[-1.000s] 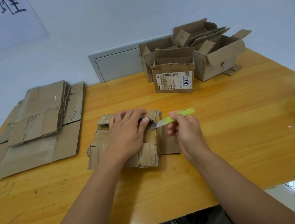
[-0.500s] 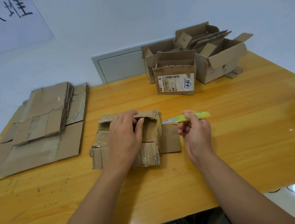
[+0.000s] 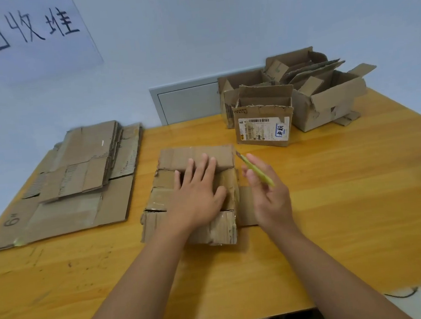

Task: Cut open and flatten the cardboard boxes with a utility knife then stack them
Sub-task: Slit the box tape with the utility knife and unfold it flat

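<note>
Pale blue wall backs the orange wooden table [image 3: 335,199]. At its centre lies a worn brown cardboard box [image 3: 194,158], pressed flat under the left hand [image 3: 197,193] with fingers spread straight. At three o'clock of it, the right hand [image 3: 268,192] pinches a yellow-green utility knife [image 3: 257,173], blade toward the box's far corner. Flattened brown cardboard sheets [image 3: 74,181] are stacked at nine o'clock; open brown cardboard boxes [image 3: 300,95] stand at one o'clock.

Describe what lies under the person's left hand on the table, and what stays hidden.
Under the left hand, fingers straight, lies a partly flattened cardboard box on the wooden table. The box's middle panels under the palm are covered, so their state cannot be seen.
</note>
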`<state>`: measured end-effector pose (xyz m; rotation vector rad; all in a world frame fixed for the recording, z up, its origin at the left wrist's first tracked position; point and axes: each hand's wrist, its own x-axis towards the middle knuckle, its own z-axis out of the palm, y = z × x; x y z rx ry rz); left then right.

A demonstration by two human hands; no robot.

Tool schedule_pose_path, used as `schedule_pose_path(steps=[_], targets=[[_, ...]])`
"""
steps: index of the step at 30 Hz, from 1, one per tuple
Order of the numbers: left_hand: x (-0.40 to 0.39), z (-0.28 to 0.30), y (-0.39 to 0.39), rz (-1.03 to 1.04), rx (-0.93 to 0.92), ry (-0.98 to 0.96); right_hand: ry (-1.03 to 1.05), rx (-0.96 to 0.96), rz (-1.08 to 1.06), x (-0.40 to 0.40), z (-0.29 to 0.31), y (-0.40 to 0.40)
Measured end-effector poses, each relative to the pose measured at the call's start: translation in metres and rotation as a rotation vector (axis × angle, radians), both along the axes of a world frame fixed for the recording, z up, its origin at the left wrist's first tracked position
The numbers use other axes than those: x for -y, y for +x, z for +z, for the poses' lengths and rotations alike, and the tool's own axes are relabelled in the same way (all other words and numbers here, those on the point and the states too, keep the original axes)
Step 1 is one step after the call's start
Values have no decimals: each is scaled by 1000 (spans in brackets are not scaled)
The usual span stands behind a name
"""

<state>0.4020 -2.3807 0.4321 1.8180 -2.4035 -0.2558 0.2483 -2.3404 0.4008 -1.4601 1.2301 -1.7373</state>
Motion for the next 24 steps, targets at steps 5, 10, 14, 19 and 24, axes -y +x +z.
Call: schedule_pose_path(steps=[5, 10, 14, 19, 24], targets=[[6, 3, -5, 35, -5, 33, 107, -552, 142, 31, 1, -1], [5, 4, -6, 43, -9, 12, 191, -710, 131, 36, 4, -3], [6, 3, -6, 41, -4, 11, 256, -602, 139, 42, 12, -4], [4, 4, -4, 22, -33, 23, 490, -284, 183, 22, 26, -33], [2, 7, -4, 32, -47, 33, 624, -478, 119, -8, 15, -64]])
